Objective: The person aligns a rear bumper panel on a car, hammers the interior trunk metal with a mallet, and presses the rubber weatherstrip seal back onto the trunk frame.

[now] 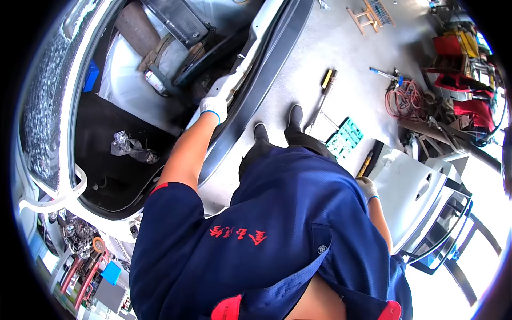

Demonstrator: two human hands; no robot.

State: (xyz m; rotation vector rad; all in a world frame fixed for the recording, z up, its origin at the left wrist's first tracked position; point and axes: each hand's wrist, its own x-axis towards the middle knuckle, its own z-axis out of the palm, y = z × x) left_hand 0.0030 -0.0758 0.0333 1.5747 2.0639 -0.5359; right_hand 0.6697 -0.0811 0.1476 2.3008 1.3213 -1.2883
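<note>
My left hand, in a white knitted glove with a blue cuff, grips the white metal rim of the car's open rear, its fingers curled at the edge. Low at my right side, my gloved right hand is closed around a tool with a yellow-and-black handle. The tool's far end is hard to make out. A silver-grey car panel stands just beside that hand. Inside the car, crumpled clear plastic lies on the black trim, and a white spray can lies deeper in.
On the floor ahead are a green socket-set case and a long tool with a yellow-and-black grip. A coiled red hose lies to the right, near cluttered racks. A small wooden stool stands farther off. The dark bumper curves close to my feet.
</note>
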